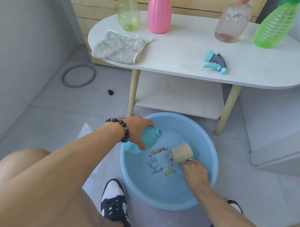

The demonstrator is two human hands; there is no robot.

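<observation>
The left hand [138, 131] curls its fingers and thumb round a light blue plastic bottle [148, 138], which has no cap and lies tilted over the near-left rim of a round pale blue plastic basin [213, 155] on the floor. Inside the basin, in the water, the right hand [195, 172] grips a beige cup-shaped container [181, 152] lying on its side. A turquoise spray trigger head [215, 62] lies on the white oval table [177, 52] behind.

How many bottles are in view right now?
5. Four stand on the white table: pale yellow-green bottle, pink bottle, clear rose bottle, bright green bottle. The left hand holds the blue bottle over the basin. Others may be off-frame.
</observation>
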